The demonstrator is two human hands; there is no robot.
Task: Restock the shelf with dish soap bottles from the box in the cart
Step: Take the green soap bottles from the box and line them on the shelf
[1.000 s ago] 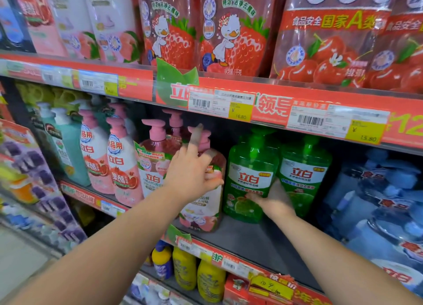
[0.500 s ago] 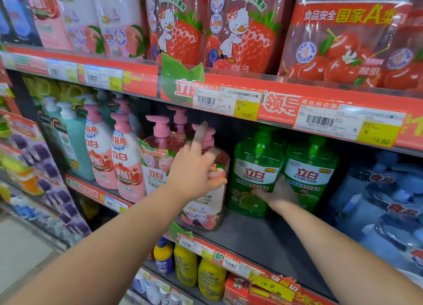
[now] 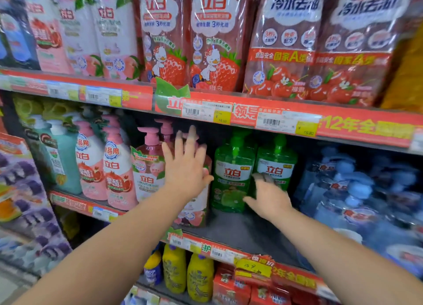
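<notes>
On the middle shelf (image 3: 242,233), the left hand's fingers (image 3: 191,142) are straight and fanned, pointing up, with nothing gripped. The left hand (image 3: 185,167) sits palm-forward across the shoulder of a pink bottle (image 3: 196,213). Whether the palm presses it or is just short of it cannot be told. The right hand's fingertips (image 3: 263,178) are blurred. They look loosely extended toward the seam between the left green bottle (image 3: 231,174) and the right green bottle (image 3: 278,165), thumb splayed toward the left one. The right hand (image 3: 269,197) also holds nothing, and contact there is unclear.

All three bottles stand upright, pumps on top, so their long axes run vertically, straight ahead of the fingers. The pink bottle is nearer the shelf's front edge, and the green pair stands further back, leaving a bare strip of shelf in front of them. That strip lies directly below the right hand, making it the nearer hand for filling it. Blue packs (image 3: 357,190) close off the right.

Neither box nor cart is in view. Judging by the empty hands, the person is probably straightening stock, and the next bottle must come from outside the picture.
</notes>
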